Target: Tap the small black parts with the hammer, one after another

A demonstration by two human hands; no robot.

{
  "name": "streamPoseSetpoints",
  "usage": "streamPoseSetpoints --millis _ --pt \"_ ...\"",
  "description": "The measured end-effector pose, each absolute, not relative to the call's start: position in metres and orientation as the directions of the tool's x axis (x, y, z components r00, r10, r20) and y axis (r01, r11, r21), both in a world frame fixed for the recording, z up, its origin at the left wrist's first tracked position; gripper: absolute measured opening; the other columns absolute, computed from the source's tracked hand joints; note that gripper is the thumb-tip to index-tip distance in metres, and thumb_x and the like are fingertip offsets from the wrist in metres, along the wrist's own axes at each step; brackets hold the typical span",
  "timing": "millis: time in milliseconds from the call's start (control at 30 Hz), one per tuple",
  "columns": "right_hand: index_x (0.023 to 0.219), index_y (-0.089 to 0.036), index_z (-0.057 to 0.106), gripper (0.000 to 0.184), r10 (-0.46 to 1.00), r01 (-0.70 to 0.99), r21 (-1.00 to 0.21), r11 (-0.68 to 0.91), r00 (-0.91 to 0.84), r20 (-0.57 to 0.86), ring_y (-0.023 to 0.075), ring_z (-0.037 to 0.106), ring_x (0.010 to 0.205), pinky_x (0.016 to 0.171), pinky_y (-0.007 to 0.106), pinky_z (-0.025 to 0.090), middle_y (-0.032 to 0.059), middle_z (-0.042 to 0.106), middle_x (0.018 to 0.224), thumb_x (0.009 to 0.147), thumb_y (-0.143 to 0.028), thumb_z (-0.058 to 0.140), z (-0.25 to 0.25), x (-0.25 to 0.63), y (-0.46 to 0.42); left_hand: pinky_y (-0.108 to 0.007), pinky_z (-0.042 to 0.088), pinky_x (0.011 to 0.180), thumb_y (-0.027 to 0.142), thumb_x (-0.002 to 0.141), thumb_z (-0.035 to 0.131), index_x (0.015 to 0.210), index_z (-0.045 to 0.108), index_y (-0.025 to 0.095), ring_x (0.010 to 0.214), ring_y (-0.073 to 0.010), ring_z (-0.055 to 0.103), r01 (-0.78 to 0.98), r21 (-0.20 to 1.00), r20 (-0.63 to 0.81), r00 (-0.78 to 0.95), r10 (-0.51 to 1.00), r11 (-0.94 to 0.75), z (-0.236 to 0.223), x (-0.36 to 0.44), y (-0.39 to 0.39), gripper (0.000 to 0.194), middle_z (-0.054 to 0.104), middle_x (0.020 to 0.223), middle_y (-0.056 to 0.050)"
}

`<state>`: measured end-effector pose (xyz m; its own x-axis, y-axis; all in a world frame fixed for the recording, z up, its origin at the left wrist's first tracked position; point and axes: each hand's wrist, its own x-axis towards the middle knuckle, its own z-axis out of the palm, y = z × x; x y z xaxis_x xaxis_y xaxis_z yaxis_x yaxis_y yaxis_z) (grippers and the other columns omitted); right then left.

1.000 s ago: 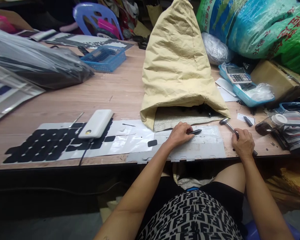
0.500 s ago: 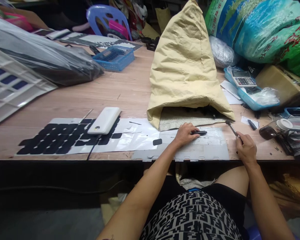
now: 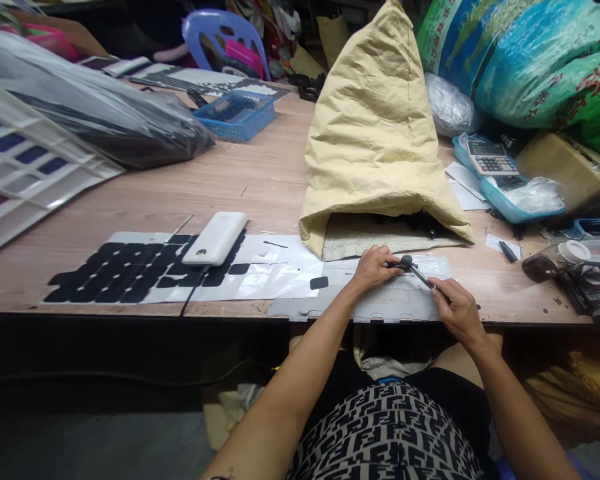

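Observation:
My left hand (image 3: 373, 269) is closed on a small black rod-like part (image 3: 393, 265) that it presses onto a grey plate (image 3: 380, 308) at the table's front edge. My right hand (image 3: 455, 308) grips the handle of a small metal hammer (image 3: 414, 269). The hammer's head sits right over the black part's tip, next to my left fingers. Just behind my hands lies the open mouth of a tall tan sack (image 3: 375, 133) with dark pieces inside.
A white power bank (image 3: 215, 238) lies on a sheet of black cut-outs (image 3: 130, 272) to the left. Farther left are a dark plastic bag (image 3: 95, 120) and a blue basket (image 3: 236, 113). At the right are a calculator (image 3: 490, 158) in a blue tray, a jar (image 3: 550, 260) and stuffed bags (image 3: 530, 60).
My right hand has swung the hammer from the right side of the plate leftward, so its head now rests at the black part. My left hand has kept its hold.

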<state>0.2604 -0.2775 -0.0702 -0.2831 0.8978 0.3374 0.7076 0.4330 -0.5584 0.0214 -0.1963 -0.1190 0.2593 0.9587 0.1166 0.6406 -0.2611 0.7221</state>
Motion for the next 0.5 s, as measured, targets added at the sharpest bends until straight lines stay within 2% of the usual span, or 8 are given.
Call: streamPoseSetpoints --millis 167,367,500 --pt "0.12 -0.026 0.072 0.03 0.901 0.694 -0.586 0.418 -0.232 0.367 0.022 0.07 0.098 0.088 0.037 0.057 0.0069 0.074 0.104 0.099 -0.029 0.052 -0.065 0.265 -0.279 -0.037 0.043 0.09 0.036 0.08 0.081 0.101 0.082 0.033 0.093 -0.0217 0.056 0.634 0.731 0.11 0.256 0.96 -0.253 -0.117 0.022 -0.197 0.021 0.067 0.088 -0.001" --pt "0.116 -0.025 0.073 0.028 0.92 0.723 -0.582 0.373 -0.208 0.331 0.0208 0.07 0.093 0.084 0.035 0.056 0.0058 0.074 0.099 0.098 -0.03 0.053 -0.068 0.272 -0.281 -0.037 0.043 0.089 0.035 0.081 0.08 0.101 0.082 0.031 0.093 -0.0215 0.055 0.636 0.736 0.093 0.246 0.965 -0.233 -0.115 0.022 -0.199 0.021 0.066 0.087 -0.001" --pt "0.116 -0.024 0.074 0.029 0.913 0.76 -0.551 0.346 -0.137 0.384 0.0209 0.07 0.094 0.086 0.034 0.055 0.0062 0.075 0.102 0.097 -0.031 0.054 -0.066 0.289 -0.274 -0.037 0.042 0.089 0.036 0.081 0.08 0.101 0.082 0.03 0.093 -0.0214 0.055 0.628 0.738 0.101 0.258 0.961 -0.246 -0.116 0.022 -0.198 0.021 0.065 0.086 -0.001"
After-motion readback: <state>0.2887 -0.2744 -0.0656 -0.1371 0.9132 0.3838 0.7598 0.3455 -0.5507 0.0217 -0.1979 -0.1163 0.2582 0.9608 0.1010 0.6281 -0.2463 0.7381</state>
